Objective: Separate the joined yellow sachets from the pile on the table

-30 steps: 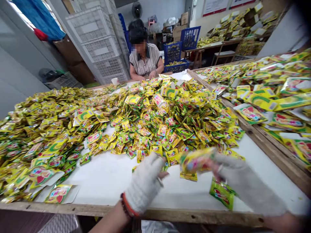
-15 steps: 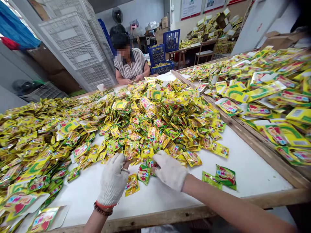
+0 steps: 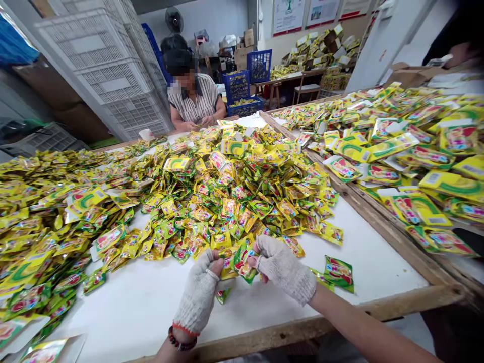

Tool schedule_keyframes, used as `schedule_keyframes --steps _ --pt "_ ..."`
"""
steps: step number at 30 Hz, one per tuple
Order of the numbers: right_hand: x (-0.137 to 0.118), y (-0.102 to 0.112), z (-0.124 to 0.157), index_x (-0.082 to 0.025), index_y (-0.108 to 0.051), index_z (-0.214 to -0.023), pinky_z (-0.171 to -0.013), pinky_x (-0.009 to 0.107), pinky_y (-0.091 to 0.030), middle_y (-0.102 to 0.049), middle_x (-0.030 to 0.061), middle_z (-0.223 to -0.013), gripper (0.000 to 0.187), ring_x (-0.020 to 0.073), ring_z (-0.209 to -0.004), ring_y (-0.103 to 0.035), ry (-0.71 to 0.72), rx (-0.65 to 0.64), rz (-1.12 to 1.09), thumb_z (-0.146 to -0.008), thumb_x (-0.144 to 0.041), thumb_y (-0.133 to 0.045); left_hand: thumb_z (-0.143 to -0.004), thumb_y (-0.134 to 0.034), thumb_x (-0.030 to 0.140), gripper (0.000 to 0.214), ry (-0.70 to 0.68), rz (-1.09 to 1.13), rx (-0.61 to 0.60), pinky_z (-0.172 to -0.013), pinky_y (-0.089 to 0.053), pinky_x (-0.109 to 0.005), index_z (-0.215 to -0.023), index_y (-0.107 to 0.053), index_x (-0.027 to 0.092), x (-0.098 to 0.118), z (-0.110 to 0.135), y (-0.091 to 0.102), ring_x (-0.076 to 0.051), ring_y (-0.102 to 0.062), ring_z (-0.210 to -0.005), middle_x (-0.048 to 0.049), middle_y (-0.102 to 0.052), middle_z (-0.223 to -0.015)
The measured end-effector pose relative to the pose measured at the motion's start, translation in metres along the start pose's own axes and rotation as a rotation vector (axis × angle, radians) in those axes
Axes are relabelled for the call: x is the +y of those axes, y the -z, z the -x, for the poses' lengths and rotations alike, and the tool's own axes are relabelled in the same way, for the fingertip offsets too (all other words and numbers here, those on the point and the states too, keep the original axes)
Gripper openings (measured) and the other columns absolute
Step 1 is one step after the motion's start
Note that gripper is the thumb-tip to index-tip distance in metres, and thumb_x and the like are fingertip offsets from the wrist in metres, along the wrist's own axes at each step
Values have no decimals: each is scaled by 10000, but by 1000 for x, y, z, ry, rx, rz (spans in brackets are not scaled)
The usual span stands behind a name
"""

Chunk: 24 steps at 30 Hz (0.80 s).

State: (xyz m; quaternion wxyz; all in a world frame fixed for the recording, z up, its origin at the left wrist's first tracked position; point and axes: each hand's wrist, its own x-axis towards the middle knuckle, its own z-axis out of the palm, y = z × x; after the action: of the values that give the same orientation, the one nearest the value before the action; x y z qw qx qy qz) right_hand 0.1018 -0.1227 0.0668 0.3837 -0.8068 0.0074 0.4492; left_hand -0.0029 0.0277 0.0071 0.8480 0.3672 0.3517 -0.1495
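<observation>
My right hand (image 3: 284, 269), in a white fingerless knit glove, pinches a small green sachet (image 3: 245, 263) with red and blue print. Close beside it my left hand (image 3: 200, 292), gloved alike, has thumb and fingers closed on a yellow sachet (image 3: 228, 270), partly behind the green one. Just below the hands another small green sachet (image 3: 223, 295) lies on the white tabletop (image 3: 143, 312). Behind them rises a large heap of mixed yellow and green sachets (image 3: 230, 201). A darker green sachet (image 3: 339, 274) rests right of my right wrist, overlapping a lighter one.
More packets (image 3: 91, 201) cover the table's left side. Beyond a wooden divider (image 3: 363, 201) on the right lie larger yellow packets (image 3: 416, 156). A co-worker (image 3: 194, 103) sits across the table, near stacked white crates (image 3: 109, 70). A wooden rail (image 3: 295, 333) edges the front.
Both hands have closed in on each other and lifted sachets off the table. The green and yellow sachets that lay between them are now pinched in the fingers. The view has shifted slightly right.
</observation>
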Motion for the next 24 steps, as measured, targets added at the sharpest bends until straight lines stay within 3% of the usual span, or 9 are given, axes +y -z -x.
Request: schedule_keyframes --steps 5,10,12,15,18,20,22,24 --pt "7 -14 6 -174 -350 -861 -372 177 -350 -523 -28 -616 262 99 -450 -502 -31 123 -104 -829 -383 -504 -818 -634 323 355 -10 264 -25 -827 -532 -364 -1007 -367 184 -7 11 -31 -151 -591 -925 -26 -547 -1020" --pt "17 -12 13 -158 -395 -800 -546 238 -406 -520 15 -671 224 113 -584 -505 98 241 260 -834 -362 -481 -734 -720 256 430 -102 184 25 -686 -502 -221 -946 -356 168 -14 7 -34 -90 -572 -718 16 -546 -791" --pt "16 -6 15 -149 -474 -917 -667 267 -448 -572 48 -817 240 141 -724 -541 151 266 328 -802 -354 -522 -732 -721 272 423 -106 124 -8 -667 -481 -207 -948 -376 158 -17 4 -32 -90 -564 -718 2 -555 -807" --pt "14 2 14 -132 -469 -1184 -825 291 -476 -598 94 -1043 458 173 -927 -578 148 86 211 -786 -349 -535 -712 -732 331 426 -102 -24 -79 -610 -439 -177 -903 -404 137 -17 4 -33 -75 -522 -668 9 -517 -744" --pt "16 5 11 -102 -513 -1172 -913 348 -458 -587 138 -1122 464 221 -1023 -570 81 26 216 -782 -354 -499 -777 -649 419 365 -193 -340 -167 -600 -423 -186 -889 -466 125 -8 0 -32 -91 -518 -690 -22 -529 -777" --pt "23 6 8 -91 -514 -1158 -932 362 -453 -574 158 -1151 470 238 -1050 -562 74 98 256 -788 -374 -462 -841 -547 458 347 -351 -653 -102 -702 -451 -229 -968 -510 138 9 -11 -18 -125 -543 -792 -53 -561 -889" --pt "35 6 5 -88 -485 -1167 -892 352 -483 -579 167 -1134 499 236 -1006 -583 52 112 235 -794 -414 -426 -859 -497 465 368 -527 -973 124 -876 -431 -292 -1071 -520 164 31 -31 12 -169 -528 -957 -73 -548 -1028" --pt "49 7 1 -97 -442 -1195 -814 352 -523 -598 167 -1080 546 239 -929 -611 -30 72 175 -792 -463 -409 -853 -485 452 406 -569 -1057 351 -1026 -330 -380 -1124 -514 151 53 -53 55 -239 -433 -1150 -114 -478 -1171"
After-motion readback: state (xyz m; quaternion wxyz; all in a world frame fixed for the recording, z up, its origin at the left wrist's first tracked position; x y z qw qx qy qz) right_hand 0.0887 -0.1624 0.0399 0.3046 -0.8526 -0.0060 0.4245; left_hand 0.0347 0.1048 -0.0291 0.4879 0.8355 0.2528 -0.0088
